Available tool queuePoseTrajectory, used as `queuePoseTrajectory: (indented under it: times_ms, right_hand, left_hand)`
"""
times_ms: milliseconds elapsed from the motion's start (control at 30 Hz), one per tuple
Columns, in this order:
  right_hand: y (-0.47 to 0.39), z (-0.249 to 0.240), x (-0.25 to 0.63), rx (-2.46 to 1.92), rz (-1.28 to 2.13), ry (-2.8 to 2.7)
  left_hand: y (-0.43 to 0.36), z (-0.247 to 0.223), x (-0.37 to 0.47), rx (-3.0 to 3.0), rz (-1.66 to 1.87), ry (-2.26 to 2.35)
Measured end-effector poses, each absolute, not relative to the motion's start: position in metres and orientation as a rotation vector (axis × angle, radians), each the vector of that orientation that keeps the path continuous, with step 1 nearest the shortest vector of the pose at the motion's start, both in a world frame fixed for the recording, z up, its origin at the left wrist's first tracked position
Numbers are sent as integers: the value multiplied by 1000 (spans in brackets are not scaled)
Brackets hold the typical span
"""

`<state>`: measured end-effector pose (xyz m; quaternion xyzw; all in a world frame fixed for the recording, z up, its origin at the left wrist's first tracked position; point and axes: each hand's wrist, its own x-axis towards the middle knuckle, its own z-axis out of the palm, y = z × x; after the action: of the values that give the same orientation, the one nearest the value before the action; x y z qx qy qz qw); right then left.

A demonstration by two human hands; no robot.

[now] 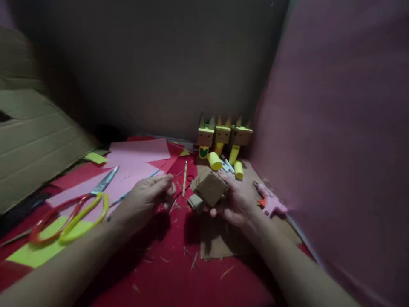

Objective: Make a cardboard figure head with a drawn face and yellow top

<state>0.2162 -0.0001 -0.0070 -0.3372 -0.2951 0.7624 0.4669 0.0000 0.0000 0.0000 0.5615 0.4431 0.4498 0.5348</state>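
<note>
Small cardboard box in right hand, held above the red tabletop and a brown cardboard sheet, tilted with one corner pointing down.

Handling, as judged: looks light, probably hollow. Likely stiff across flat faces, weaker at folds and corners; liable to dent or crease under a hard pinch. Dull, dry-looking surface, so unlikely to slip. Best taken across two opposite faces with flat fingers, close to the folded edges for support; avoid pressing mid-face.

Right hand: partly curled around the box's right side and underside, one fingertip showing below the lower edge; pressure not readable. Left hand: apart from the box, fingers bent well in, nearly closed; cannot tell whether anything is pinched there. Small brown piece just below the box at left; cannot tell whether attached or separate.

Around: pencil between left hand and box; yellow cylinders just beyond; three box-headed figures in a row behind; pink glue gun to the right; scissors by the left forearm.
</note>
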Motion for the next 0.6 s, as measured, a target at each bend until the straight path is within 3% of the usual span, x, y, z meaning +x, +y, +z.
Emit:
queuePoseTrajectory:
  times_ms: [600]
  right_hand:
    - [-2, 6, 223, -815, 1756, -704]
  left_hand:
    - [0, -1, -5, 1401, 1076, 1008]
